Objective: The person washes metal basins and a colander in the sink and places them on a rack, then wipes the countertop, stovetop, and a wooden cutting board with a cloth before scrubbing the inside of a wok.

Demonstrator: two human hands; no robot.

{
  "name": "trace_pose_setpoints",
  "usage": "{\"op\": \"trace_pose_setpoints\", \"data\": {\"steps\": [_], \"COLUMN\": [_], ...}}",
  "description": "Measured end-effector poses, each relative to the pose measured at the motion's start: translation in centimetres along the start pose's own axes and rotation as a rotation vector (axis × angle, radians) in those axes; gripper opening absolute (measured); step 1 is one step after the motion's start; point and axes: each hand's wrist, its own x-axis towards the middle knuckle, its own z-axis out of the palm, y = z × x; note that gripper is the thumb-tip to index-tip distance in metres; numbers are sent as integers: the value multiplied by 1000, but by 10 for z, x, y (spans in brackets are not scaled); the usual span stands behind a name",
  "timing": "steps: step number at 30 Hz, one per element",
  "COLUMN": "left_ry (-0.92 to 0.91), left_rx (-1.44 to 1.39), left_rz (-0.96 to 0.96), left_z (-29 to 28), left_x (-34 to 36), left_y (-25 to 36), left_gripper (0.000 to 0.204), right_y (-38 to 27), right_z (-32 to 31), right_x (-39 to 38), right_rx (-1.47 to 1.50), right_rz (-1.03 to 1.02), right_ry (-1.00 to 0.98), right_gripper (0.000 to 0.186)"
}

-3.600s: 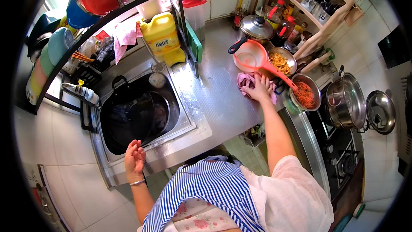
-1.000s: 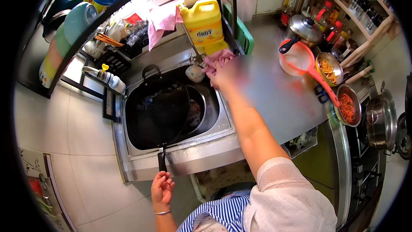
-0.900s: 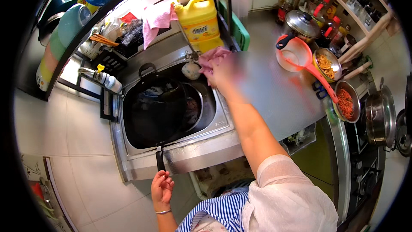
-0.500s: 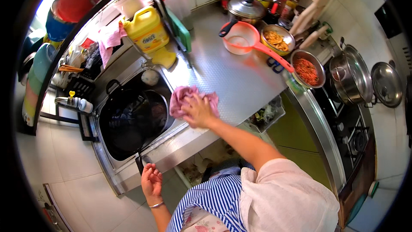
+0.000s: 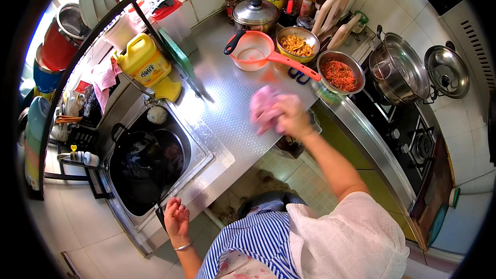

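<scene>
My right hand (image 5: 292,115) grips a crumpled pink cloth (image 5: 262,108), blurred by motion, over the front-right of the steel counter (image 5: 231,108). My left hand (image 5: 177,218) hangs at the front edge of the sink (image 5: 200,157), holding nothing visible, fingers loosely curled and apart, beside a black handle. In the sink lie a black wok (image 5: 138,168) and other dark cookware. Behind the cloth are an orange long-handled ladle (image 5: 291,63), dark-handled scissors (image 5: 299,76), a steel bowl of orange shreds (image 5: 338,74) and a bowl of yellow strips (image 5: 296,45).
A lidded pot (image 5: 254,16) and bottles (image 5: 289,4) stand at the back. At left, a black rack (image 5: 109,16) holds dishes above a yellow jug (image 5: 150,64). At right are a gas stove (image 5: 416,144), steel pot (image 5: 402,70) and lid (image 5: 447,72). A bin (image 5: 289,147) is below the counter.
My right hand moved the cloth from beside the bowls to the sink's far-right corner, then back rightward across the counter. My left hand stays near the sink's front. The view has shifted.
</scene>
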Motion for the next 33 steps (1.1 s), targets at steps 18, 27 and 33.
{"op": "trace_pose_setpoints", "data": {"steps": [18,27,33], "left_ry": [-201,-179,-234], "left_rx": [235,340,378], "left_rz": [-68,-58,-23], "left_z": [103,85,100], "left_x": [24,10,12], "left_y": [-33,-40,-44], "left_gripper": [12,15,13], "right_y": [-24,105,41], "right_z": [100,31,22], "right_x": [3,39,-6], "right_rx": [251,-433,-262], "right_rz": [287,868,811], "right_ry": [-116,-402,-521], "right_gripper": [41,33,28]}}
